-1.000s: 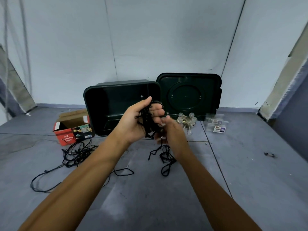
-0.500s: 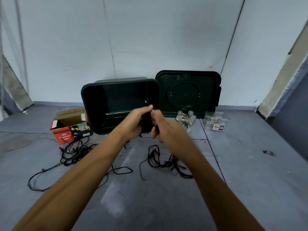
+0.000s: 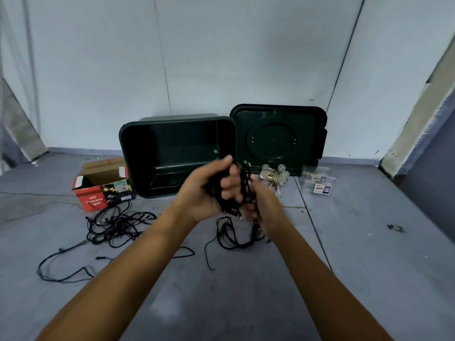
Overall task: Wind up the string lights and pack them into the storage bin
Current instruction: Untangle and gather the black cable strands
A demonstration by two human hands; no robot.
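Winding is in progress: the black string lights (image 3: 242,193) sit bunched as a coil in the left hand (image 3: 204,195), fingers curled round them, above the floor before the storage bin (image 3: 172,148). Right hand (image 3: 267,205) is blurred against the coil's far side, so its grip cannot be told. Loose tail (image 3: 225,225) trails on the floor. Risks: the tail kinks or knots, loops slip off under a hard pull, or the second tangle (image 3: 115,225) by the red box (image 3: 93,198) gets dragged along.

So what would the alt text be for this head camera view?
The left hand grips a bundle of black string lights, the right hand holds cord trailing to the floor. Behind them sit an open dark bin and its lid.
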